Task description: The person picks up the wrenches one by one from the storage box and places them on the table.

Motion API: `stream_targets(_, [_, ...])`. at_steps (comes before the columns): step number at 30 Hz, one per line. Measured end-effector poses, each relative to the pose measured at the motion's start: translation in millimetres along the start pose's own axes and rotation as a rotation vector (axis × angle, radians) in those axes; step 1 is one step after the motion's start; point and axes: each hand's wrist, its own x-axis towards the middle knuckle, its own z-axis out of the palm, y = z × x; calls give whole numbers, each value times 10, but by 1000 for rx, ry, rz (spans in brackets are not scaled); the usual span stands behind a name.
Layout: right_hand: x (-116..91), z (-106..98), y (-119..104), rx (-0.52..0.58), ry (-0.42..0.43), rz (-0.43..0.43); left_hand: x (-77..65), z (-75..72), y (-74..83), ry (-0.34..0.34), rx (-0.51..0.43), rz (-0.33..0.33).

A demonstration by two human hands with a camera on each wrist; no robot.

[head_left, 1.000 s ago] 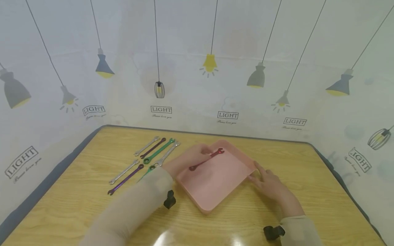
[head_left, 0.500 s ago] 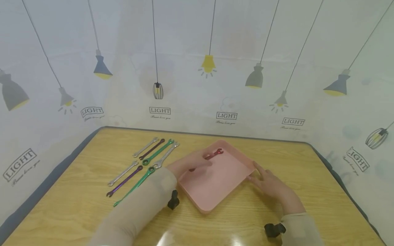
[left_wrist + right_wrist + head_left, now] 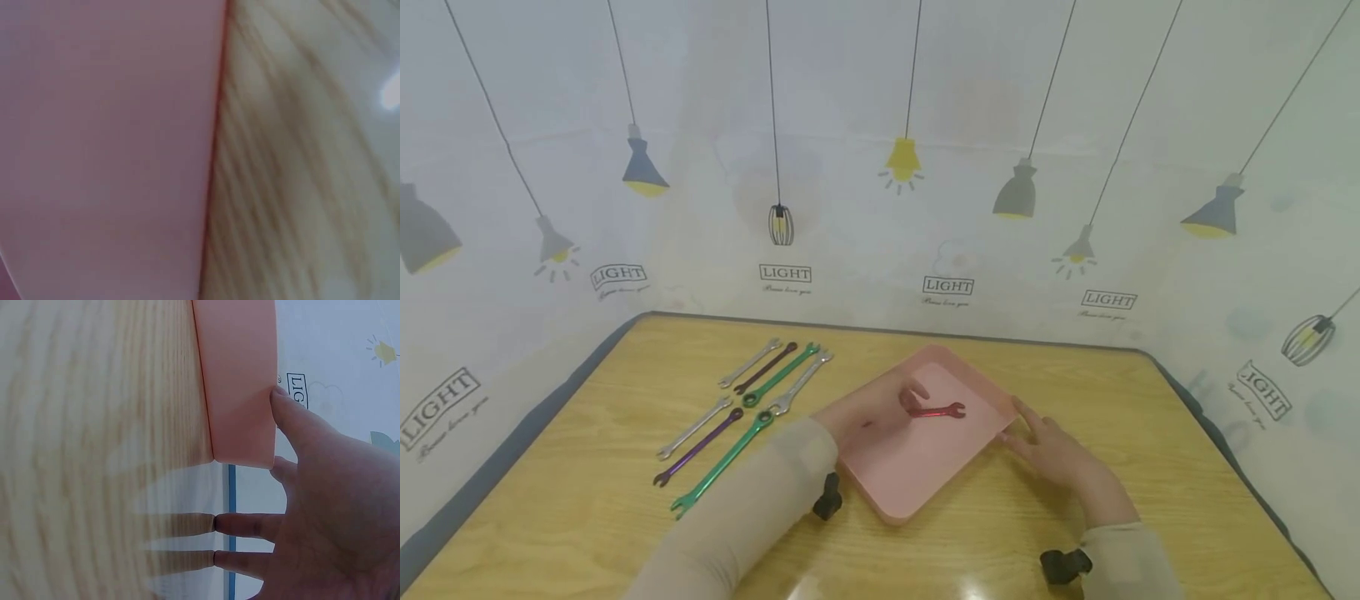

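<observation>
In the head view, my left hand (image 3: 883, 410) reaches over the left side of a pink tray (image 3: 925, 467). Its curled fingers hold a red wrench (image 3: 938, 412), whose open end points right; the middle of the wrench is hidden by the hand. The left wrist view shows only the tray wall (image 3: 112, 150) and wood, no fingers. At the tray's right corner rests my right hand (image 3: 1048, 450). The right wrist view has its thumb against the tray rim (image 3: 274, 337) and a finger by the corner, while other straight fingertips touch the table.
Left of the tray, wrenches lie in two rows on the wooden table (image 3: 580, 500): a silver wrench (image 3: 750, 364), a dark red wrench (image 3: 766, 367), green wrenches such as this one (image 3: 722, 464), a purple wrench (image 3: 697, 447). A lamp-printed cloth (image 3: 850, 250) stands behind.
The red wrench has turned from slanting to nearly level, its open end swinging towards the near right. My left hand has closed round it. My right hand stays at the tray corner.
</observation>
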Motion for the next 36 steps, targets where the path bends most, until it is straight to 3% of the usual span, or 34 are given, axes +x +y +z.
stream_targets(11, [6,16,0,-9,6,-5,6,47,18,-2,316,-30])
stream_targets(22, [13,27,6,-28,32,-28,12,85,64,-19,512,-41])
stream_targets(29, [-8,16,-19,-17,32,-30,-22,90,140,-45,449,-168])
stream_targets(36, [-14,14,-10,-15,30,-29,-41,37,161,-86,438,-116])
